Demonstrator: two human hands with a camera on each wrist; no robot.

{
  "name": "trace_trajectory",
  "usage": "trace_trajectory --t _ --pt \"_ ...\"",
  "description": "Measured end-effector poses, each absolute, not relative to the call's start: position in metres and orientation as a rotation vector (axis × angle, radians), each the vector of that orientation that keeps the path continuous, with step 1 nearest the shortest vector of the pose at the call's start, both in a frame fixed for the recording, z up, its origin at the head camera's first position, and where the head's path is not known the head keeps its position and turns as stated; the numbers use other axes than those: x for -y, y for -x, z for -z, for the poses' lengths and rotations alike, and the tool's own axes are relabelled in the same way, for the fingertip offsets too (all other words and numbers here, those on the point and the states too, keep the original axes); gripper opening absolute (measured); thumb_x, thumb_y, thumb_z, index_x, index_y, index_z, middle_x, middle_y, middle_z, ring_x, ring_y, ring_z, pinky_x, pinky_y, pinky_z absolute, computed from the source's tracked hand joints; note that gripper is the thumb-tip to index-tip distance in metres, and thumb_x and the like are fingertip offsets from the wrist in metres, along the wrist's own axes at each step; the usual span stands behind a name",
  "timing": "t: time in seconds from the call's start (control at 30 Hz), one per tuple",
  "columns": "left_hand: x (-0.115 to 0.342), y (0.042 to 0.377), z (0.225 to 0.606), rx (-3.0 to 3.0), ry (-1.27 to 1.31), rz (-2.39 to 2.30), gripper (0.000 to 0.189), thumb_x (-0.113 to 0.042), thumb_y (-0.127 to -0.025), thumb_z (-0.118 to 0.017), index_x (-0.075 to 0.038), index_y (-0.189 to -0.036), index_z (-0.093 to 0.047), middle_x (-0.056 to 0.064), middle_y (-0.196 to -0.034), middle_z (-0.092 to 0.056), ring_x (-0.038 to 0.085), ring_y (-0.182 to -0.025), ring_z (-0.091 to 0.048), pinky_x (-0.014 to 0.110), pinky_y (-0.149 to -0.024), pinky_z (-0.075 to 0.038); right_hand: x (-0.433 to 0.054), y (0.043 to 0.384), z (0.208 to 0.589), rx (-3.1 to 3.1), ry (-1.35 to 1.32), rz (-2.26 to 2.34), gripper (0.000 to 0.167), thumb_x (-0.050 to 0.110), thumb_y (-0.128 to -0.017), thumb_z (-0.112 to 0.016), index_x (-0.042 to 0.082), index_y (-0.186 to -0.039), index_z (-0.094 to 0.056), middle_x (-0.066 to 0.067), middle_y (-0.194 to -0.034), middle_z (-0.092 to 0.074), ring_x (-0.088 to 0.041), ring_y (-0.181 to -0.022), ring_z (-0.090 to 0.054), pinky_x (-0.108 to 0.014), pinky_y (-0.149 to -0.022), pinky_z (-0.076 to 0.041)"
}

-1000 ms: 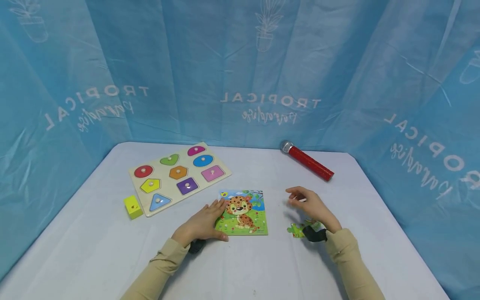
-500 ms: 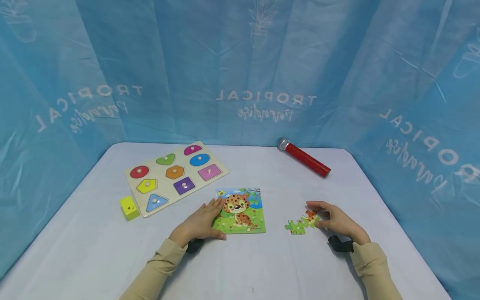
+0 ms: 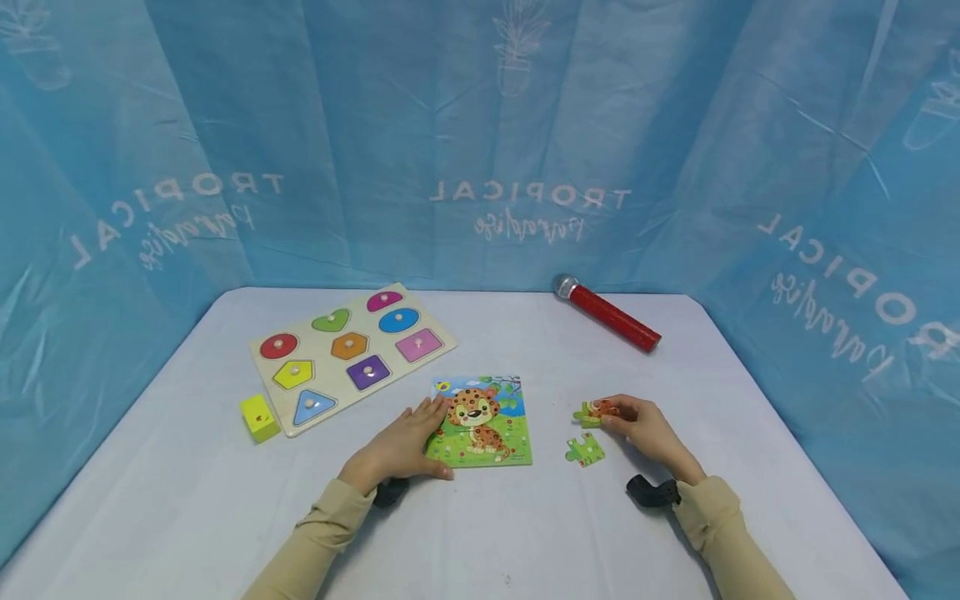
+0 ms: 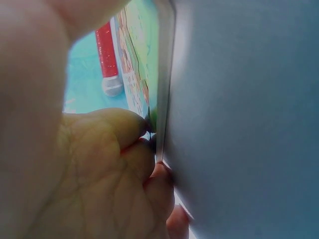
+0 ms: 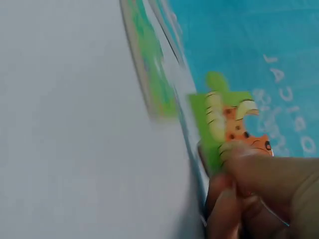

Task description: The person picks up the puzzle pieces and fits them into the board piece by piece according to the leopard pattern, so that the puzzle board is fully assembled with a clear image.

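Observation:
My left hand [image 3: 401,442] rests on the left edge of a square jigsaw board [image 3: 517,442] with a leopard picture, fingers nearly straight and thumb along its lower left corner. The left wrist view catches the board [image 4: 162,59] edge-on beside the fingers. Right of the board, my right hand [image 3: 648,429] pinches a puzzle piece [image 3: 587,417] between thumb and fingers. Close up in the right wrist view, this puzzle piece [image 5: 232,124] is green with orange spotted leopard parts; fingers cover its lower end. A second, mostly green puzzle piece [image 3: 588,450] lies on the table just nearer to me.
Back left lies a wooden peg board [image 3: 390,325] with coloured shapes. A yellow block [image 3: 259,418] stands by its left corner. A red microphone [image 3: 611,317] lies at the back right. Blue printed cloth [image 3: 480,125] hangs behind and on both sides of the white table [image 3: 510,533].
My right hand moved right and back, took the leopard-patterned piece and brought it left and away from me. The green piece shifted and turned slightly. My left hand stayed on the board.

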State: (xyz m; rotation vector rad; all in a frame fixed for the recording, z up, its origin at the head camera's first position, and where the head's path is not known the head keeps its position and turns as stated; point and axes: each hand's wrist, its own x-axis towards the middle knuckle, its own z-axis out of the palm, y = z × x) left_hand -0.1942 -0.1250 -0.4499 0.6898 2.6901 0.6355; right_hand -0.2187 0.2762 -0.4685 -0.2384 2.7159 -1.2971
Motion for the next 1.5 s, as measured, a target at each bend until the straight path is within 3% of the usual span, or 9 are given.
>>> trace_trajectory --t 0.13,0.33,0.4,0.53,0.63,1.03,1.23,1.4,1.5 --pt "0.124 0.193 0.451 -2.690 -0.697 -0.636 0.107 -0.046 -0.078 -0.077 -0.003 -0.155 -0.017 0.017 -0.162 -0.013 0.037 -0.150 -0.011 0.055 -0.122 -0.014 -0.248 0.226 0.471 -2.480 0.243 1.609 0.035 0.011 -0.099 -0.054 -0.007 -0.129 -0.054 -0.006 -0.088 -0.068 -0.003 -0.066 -0.056 -0.019 -0.058 -0.049" --pt "0.122 0.191 0.452 -2.695 -0.683 -0.628 0.107 -0.046 -0.077 -0.078 -0.003 -0.155 -0.018 0.016 -0.163 -0.014 0.035 -0.151 -0.012 0.054 -0.123 -0.015 -0.193 0.222 0.473 -2.331 0.144 1.950 0.040 0.012 -0.097 -0.058 0.005 -0.135 -0.052 0.011 -0.074 -0.067 -0.005 -0.059 -0.055 -0.019 -0.051 -0.039" --pt "0.121 0.191 0.453 -2.697 -0.666 -0.622 0.107 -0.046 -0.077 -0.078 -0.004 -0.155 -0.018 0.015 -0.163 -0.013 0.034 -0.151 -0.011 0.053 -0.123 -0.015 -0.178 0.219 0.475 -2.354 0.175 1.996 0.035 0.012 -0.095 -0.061 0.003 -0.129 -0.057 0.007 -0.076 -0.071 -0.006 -0.063 -0.058 -0.019 -0.052 -0.037" --pt "0.122 0.191 0.453 -2.703 -0.665 -0.615 0.107 -0.046 -0.077 -0.078 -0.004 -0.155 -0.018 0.015 -0.163 -0.014 0.035 -0.151 -0.012 0.053 -0.123 -0.015 -0.157 0.213 0.478 -2.383 0.389 1.989 0.028 0.010 -0.093 -0.064 -0.001 -0.118 -0.060 -0.016 -0.086 -0.073 -0.010 -0.066 -0.058 -0.023 -0.054 -0.037" --pt "0.122 0.191 0.453 -2.703 -0.674 -0.616 0.107 -0.046 -0.077 -0.078 -0.004 -0.155 -0.018 0.015 -0.163 -0.014 0.035 -0.151 -0.012 0.054 -0.123 -0.015 -0.147 0.212 0.481 -2.390 0.533 1.880 0.026 0.012 -0.091 -0.067 0.000 -0.113 -0.061 -0.024 -0.092 -0.071 -0.009 -0.068 -0.059 -0.024 -0.060 -0.045" --pt "0.125 0.190 0.450 -2.700 -0.664 -0.640 0.108 -0.046 -0.077 -0.078 -0.001 -0.154 -0.018 0.018 -0.162 -0.013 0.038 -0.150 -0.013 0.056 -0.122 -0.016 -0.122 0.212 0.483 -2.538 0.595 1.506 0.021 0.021 -0.083 -0.077 0.010 -0.100 -0.070 -0.006 -0.087 -0.074 -0.005 -0.068 -0.062 -0.021 -0.059 -0.051" --pt "0.125 0.191 0.450 -2.710 -0.670 -0.631 0.107 -0.047 -0.077 -0.078 -0.001 -0.154 -0.019 0.018 -0.162 -0.014 0.038 -0.150 -0.013 0.055 -0.122 -0.016 -0.119 0.214 0.482 -2.755 0.681 1.205 0.011 0.027 -0.080 -0.080 0.025 -0.086 -0.072 0.008 -0.092 -0.064 -0.010 -0.091 -0.057 -0.032 -0.086 -0.048" --pt "0.124 0.193 0.449 -2.715 -0.678 -0.626 0.106 -0.046 -0.077 -0.078 -0.001 -0.154 -0.019 0.018 -0.162 -0.015 0.037 -0.150 -0.013 0.055 -0.122 -0.016 -0.120 0.215 0.480 -2.782 0.690 1.187 0.020 0.026 -0.079 -0.080 0.023 -0.097 -0.071 0.007 -0.101 -0.064 -0.014 -0.101 -0.059 -0.037 -0.093 -0.048" --pt "0.123 0.193 0.449 -2.707 -0.678 -0.626 0.106 -0.046 -0.078 -0.078 0.000 -0.154 -0.019 0.017 -0.162 -0.014 0.037 -0.150 -0.013 0.054 -0.122 -0.016 -0.125 0.216 0.479 -2.718 0.652 1.252 0.024 0.028 -0.083 -0.077 0.020 -0.105 -0.070 0.004 -0.102 -0.065 -0.012 -0.093 -0.057 -0.029 -0.083 -0.049"
